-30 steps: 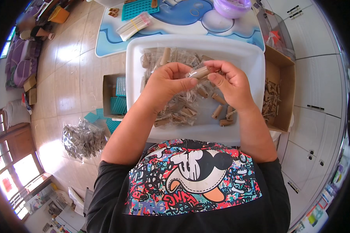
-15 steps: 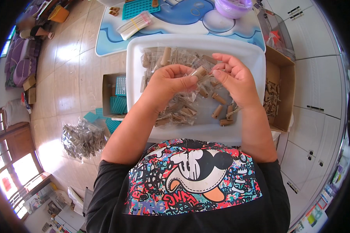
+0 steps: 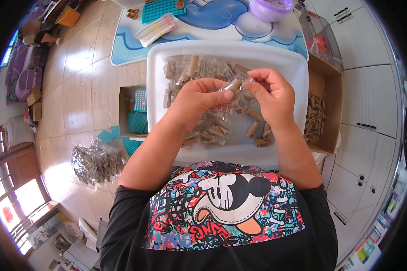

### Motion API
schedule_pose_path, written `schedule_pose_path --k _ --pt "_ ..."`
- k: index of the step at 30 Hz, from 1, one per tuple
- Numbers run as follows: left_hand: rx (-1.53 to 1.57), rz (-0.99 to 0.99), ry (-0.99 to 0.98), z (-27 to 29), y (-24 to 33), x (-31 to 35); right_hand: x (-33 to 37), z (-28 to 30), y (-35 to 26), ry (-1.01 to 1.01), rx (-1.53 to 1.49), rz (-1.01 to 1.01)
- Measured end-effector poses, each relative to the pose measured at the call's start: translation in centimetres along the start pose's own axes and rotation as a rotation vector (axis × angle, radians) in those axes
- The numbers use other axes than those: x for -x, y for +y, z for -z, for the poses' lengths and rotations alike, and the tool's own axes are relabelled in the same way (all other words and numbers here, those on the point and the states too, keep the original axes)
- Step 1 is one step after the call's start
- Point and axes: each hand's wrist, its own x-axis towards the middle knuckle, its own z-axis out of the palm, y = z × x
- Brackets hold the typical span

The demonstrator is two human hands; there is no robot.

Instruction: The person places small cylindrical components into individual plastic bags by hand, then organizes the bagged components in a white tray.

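Presently, one brown cylinder (image 3: pixel 234 85) in a clear sleeve (image 3: pixel 240 89) sits over the white tub (image 3: pixel 290 65), pinched by the left hand (image 3: pixel 198 95), the right hand (image 3: pixel 274 94) nipping film; wrapped pieces (image 3: pixel 215 67) lie heaped, bare cylinders (image 3: pixel 253 130) and boxed loose pieces (image 3: pixel 315 115) apparently unbagged.

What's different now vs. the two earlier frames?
The right hand spread its fingers, then drew thumb and forefinger together slightly farther right, beside the brown cylinder in clear plastic, which now slants more steeply. The left hand kept hold of it. White tub and loose cylinders stayed put.
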Motion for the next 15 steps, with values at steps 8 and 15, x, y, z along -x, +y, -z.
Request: schedule_pose_path --k 8,15 --pt "0.016 0.039 -0.088 0.3 0.4 0.2 -0.3 -0.1 0.2 -0.024 0.053 0.147" --pt "0.066 0.063 -0.116 1.0 0.3 0.1 -0.7 0.3 -0.1 -0.017 -0.034 0.09"
